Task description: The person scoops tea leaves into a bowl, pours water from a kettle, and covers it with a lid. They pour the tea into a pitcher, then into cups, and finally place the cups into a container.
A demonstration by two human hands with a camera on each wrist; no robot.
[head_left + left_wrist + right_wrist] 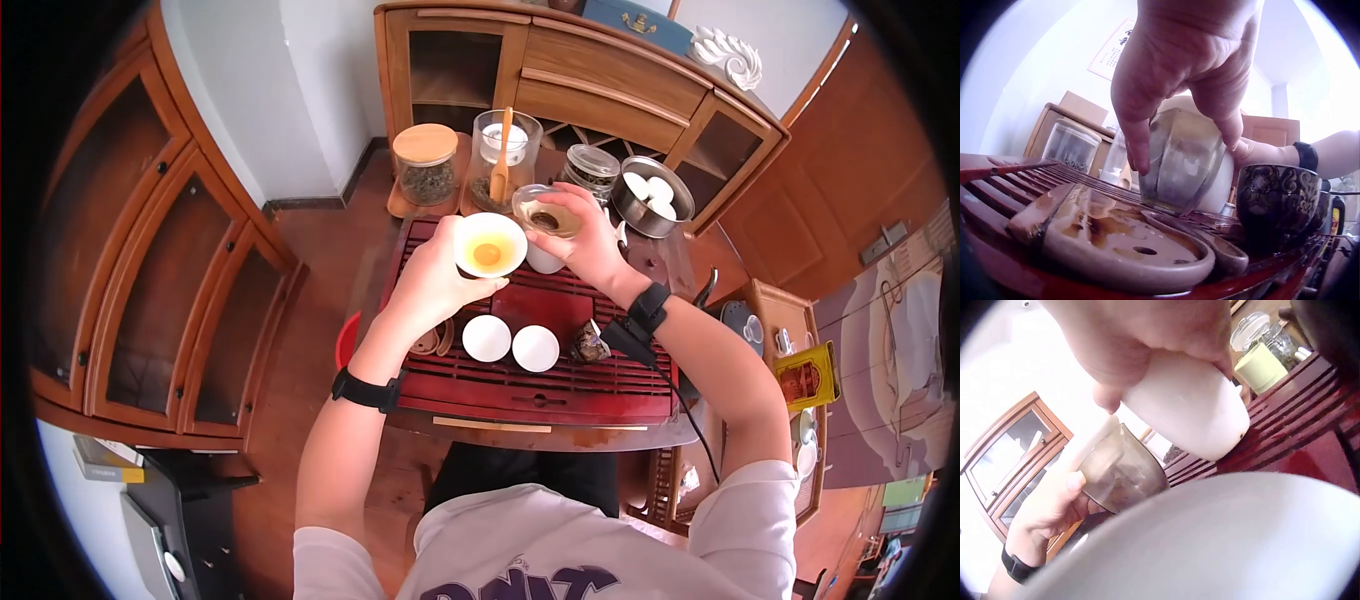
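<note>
My left hand [430, 275] grips a faceted glass cup [1182, 162] between thumb and fingers. Yellow tea [488, 255] shows inside it from above. Close beside it, my right hand [590, 240] holds a white gaiwan [1188, 406] from above, tilted in the right wrist view. Dark leaves show within the rim under the right hand in the head view. Both vessels are above a red slatted tea tray [460, 398]. Nearer my body, two white cups, one left [487, 338] and one right [535, 348], stand on the tray.
A dark patterned cup [1279, 200] and a wet, clay-coloured dish [1129, 269] are on the tray. Behind it stand a wooden-lidded jar [427, 165], a glass container [527, 140] with a wooden scoop [501, 165], a clip-lid jar [590, 172] and a steel bowl [655, 220] of white cups.
</note>
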